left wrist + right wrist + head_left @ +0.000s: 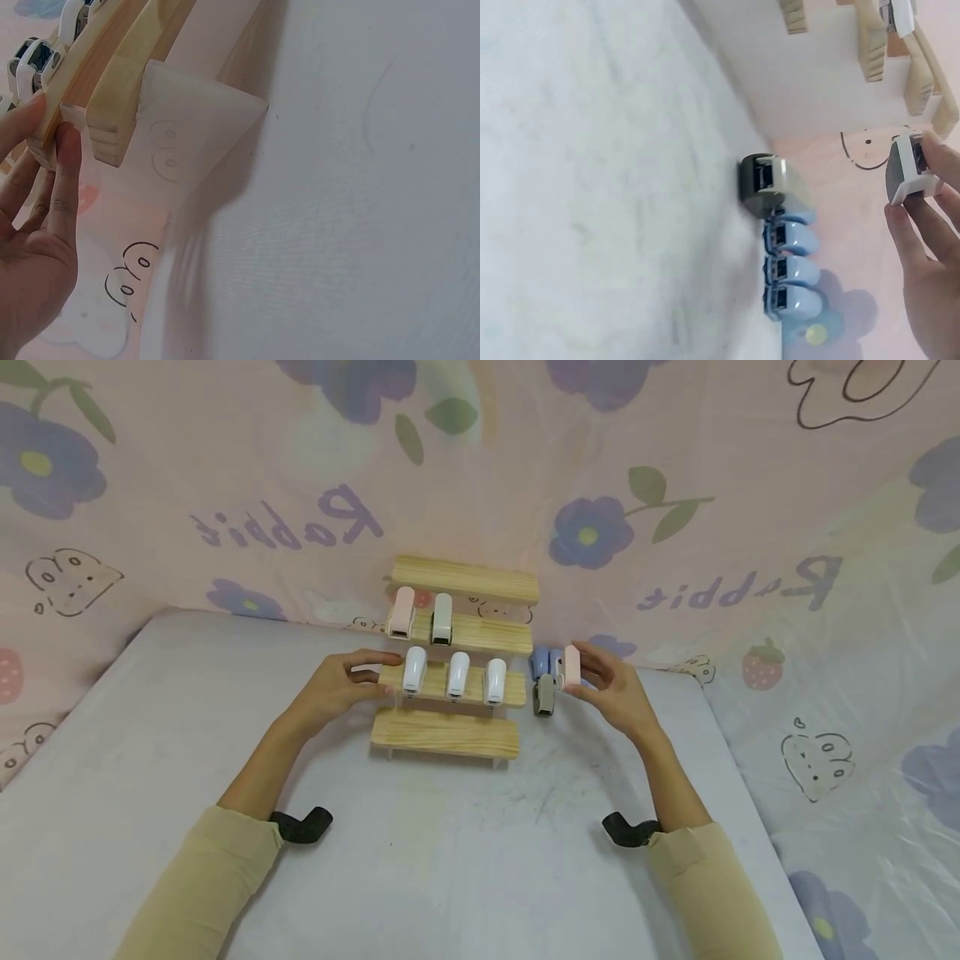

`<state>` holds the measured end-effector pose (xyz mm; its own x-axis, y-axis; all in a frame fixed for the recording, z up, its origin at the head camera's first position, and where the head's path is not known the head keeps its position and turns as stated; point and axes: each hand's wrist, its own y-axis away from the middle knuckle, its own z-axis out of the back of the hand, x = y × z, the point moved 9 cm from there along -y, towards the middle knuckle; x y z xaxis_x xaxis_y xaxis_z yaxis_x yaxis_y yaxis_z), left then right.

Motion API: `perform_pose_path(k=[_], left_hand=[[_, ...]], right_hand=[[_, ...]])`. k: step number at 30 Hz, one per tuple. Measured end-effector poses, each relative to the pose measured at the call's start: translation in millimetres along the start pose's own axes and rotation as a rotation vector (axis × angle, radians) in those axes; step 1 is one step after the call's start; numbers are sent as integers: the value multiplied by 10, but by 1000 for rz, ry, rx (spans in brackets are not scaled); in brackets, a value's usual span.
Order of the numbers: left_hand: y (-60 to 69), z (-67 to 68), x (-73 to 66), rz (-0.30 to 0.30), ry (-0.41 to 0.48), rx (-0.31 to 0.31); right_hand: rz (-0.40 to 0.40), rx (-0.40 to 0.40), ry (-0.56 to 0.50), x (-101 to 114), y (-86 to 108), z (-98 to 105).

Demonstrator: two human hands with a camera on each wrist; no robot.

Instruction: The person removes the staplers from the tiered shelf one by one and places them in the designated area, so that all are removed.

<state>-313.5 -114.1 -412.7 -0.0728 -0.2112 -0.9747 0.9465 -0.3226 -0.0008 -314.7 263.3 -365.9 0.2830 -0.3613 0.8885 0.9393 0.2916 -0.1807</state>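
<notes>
My left hand [330, 689] pinches the left end of a board on the tiered wooden stand [442, 732]; in the left wrist view, thumb and fingers lie on opposite faces of the board [49, 135]. Between the thumb and fingers of my right hand [617, 693] is a small pink stapler [572, 667], raised beside the stand's right side. The right wrist view shows that stapler [904, 171] from its underside. Three white staplers [458, 675] stand on the held tier. One tier higher are a pink stapler [402, 612] and a pale grey one [442, 617].
On the table [450, 860] right of the stand sit a grey stapler [543, 695] and several blue staplers [793, 237] in a row. A patterned curtain [465, 485] rises close behind the stand. The top tier [465, 579] and bottom tier are bare wood.
</notes>
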Motion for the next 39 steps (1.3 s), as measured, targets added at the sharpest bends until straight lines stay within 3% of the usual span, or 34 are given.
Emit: perform_pose_path(k=[13, 25, 39], left_hand=[[8, -7, -24, -13, 11, 16], [18, -8, -36, -7, 9, 14], [4, -9, -23, 7, 4, 13]], right_hand=[[-94, 12, 58, -336, 90, 7], [-107, 28, 64, -586, 139, -16], [-82, 58, 123, -726, 53, -92]])
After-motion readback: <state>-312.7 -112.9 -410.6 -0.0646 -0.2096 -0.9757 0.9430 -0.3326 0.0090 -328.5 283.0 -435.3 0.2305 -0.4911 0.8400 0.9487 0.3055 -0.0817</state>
